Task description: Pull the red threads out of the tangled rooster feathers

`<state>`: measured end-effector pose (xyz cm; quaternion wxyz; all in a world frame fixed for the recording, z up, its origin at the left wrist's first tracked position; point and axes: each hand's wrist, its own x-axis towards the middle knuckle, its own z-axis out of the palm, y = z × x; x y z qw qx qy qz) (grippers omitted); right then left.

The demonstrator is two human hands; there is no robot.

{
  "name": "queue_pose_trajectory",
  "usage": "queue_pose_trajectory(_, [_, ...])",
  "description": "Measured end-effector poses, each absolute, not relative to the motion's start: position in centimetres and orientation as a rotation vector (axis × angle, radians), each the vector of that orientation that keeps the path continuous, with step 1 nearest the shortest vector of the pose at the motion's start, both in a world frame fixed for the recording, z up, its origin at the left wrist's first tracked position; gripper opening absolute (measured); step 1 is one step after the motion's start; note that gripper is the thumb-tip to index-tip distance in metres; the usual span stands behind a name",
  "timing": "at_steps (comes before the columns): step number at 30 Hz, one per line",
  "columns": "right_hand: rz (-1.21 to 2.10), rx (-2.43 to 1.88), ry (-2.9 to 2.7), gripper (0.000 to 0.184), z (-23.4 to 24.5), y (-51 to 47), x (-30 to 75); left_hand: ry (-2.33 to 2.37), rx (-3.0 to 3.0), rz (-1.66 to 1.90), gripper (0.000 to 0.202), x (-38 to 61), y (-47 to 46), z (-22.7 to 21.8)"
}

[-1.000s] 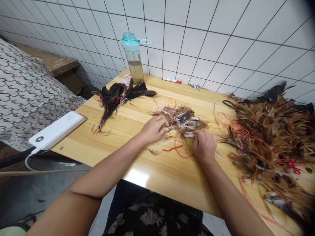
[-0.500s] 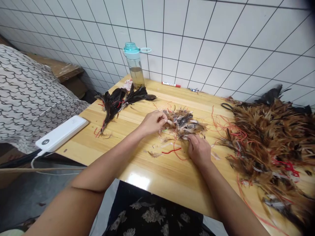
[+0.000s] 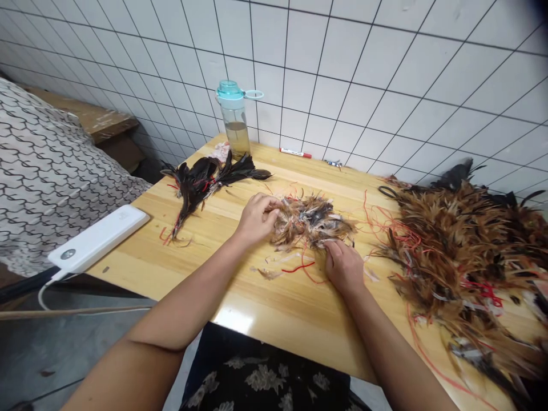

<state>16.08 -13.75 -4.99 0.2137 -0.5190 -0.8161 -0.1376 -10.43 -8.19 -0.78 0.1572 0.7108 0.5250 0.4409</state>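
A small heap of brown, grey and black feathers (image 3: 314, 220) lies mid-table. My left hand (image 3: 257, 220) is at its left side, thumb and forefinger closed on brown feathers at the edge. From the near right, my right hand (image 3: 343, 264) pinches the heap's lower edge; its fingertips are partly hidden among the feathers. A red cord (image 3: 297, 267) lies on the wood just below the heap, along with loose feather scraps.
Black feather bunches (image 3: 199, 182) lie at the left, before a water bottle (image 3: 235, 123). A large brown feather pile (image 3: 462, 240) covers the right, with tangled red string (image 3: 396, 228) beside it. A marker (image 3: 295, 153) lies by the tiled wall; a white power bank (image 3: 100, 237) overhangs the left edge.
My left hand has moved slightly left, away from the heap's middle, and its fingers have loosened from a tight pinch. My right hand stays at the near edge. The view has shifted slightly.
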Motion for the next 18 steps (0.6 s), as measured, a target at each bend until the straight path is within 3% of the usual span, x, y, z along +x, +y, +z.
queue_pose_trajectory(3, [-0.418, -1.447, -2.271, 0.021, -4.9, -13.8, 15.9, 1.446, 2.192, 1.259, 0.014, -10.5, -8.4, -0.3])
queue_pose_trajectory(11, [-0.435, -1.519, -2.313, 0.022, -4.4, -14.0, 15.5, 1.483, 2.358, 0.678, 0.015, -9.5, -8.9, -2.0])
queue_pose_trajectory(18, [-0.091, -1.588, -2.160, 0.021, -3.8, -14.3, 14.4, 1.349, 2.102, 0.932, 0.008, -9.6, -8.8, -0.3])
